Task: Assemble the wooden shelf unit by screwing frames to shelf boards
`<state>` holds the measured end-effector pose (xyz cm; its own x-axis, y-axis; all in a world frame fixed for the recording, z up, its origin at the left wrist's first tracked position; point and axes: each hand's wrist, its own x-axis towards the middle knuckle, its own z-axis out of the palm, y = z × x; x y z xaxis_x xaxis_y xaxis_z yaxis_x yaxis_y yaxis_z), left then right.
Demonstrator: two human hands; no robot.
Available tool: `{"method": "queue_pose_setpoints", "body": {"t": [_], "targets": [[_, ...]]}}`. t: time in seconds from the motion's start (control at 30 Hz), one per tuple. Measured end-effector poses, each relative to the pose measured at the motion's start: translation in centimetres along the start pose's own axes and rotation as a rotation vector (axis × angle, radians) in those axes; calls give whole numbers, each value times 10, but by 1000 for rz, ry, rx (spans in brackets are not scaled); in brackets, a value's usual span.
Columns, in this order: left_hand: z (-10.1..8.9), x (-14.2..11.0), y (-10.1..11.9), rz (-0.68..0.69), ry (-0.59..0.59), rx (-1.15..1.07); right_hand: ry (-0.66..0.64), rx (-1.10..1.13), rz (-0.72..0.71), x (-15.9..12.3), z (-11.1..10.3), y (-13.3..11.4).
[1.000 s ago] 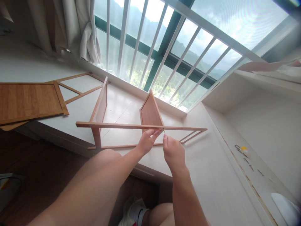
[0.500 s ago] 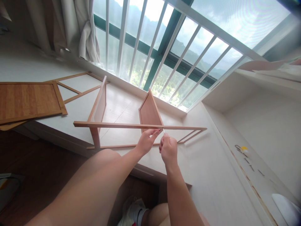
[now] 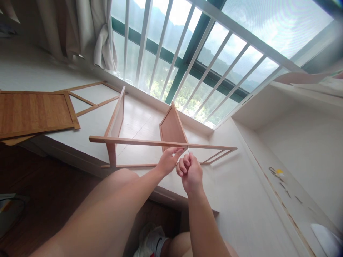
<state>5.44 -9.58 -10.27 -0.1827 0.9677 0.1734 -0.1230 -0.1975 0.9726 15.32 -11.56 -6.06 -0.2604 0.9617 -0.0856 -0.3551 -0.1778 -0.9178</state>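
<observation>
A partly joined wooden shelf unit stands on the white ledge, with a long side rail [image 3: 139, 142] facing me and two panels set crosswise behind it. My left hand [image 3: 169, 161] is closed at the near corner of the middle panel [image 3: 173, 126], thumb and fingers pinching just under the rail. Close by on the right, my right hand [image 3: 190, 173] is curled around a thin metal rod [image 3: 188, 150] that looks like a hex key. Its tip meets the rail at the panel joint. The left cross panel [image 3: 116, 114] stands upright near the rail's other end.
Another wooden panel [image 3: 37, 112] and a slatted frame [image 3: 99, 105] lie on the ledge at left. White bars [image 3: 182, 32] guard the window behind. Small metal pieces [image 3: 286, 191] and a yellow item [image 3: 279, 172] rest on the right-hand shelf. My knee [image 3: 124, 175] is near the ledge.
My right hand has turned at the wrist, its fingers now more to the left around the rod. The left hand keeps its grip at the joint. The view has shifted slightly.
</observation>
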Motion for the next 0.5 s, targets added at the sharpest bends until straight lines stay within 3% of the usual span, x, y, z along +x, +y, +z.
{"method": "queue_pose_setpoints", "body": {"t": [0.17,0.37,0.5], "targets": [[-1,0,5,18,-4,17,89,-287,-79,7,-16,-2],[-1,0,2,12,-16,22,21,-216,-65,4,-16,-6],[-1,1,1,23,-20,36,52,-237,-105,5,-15,-3]]}}
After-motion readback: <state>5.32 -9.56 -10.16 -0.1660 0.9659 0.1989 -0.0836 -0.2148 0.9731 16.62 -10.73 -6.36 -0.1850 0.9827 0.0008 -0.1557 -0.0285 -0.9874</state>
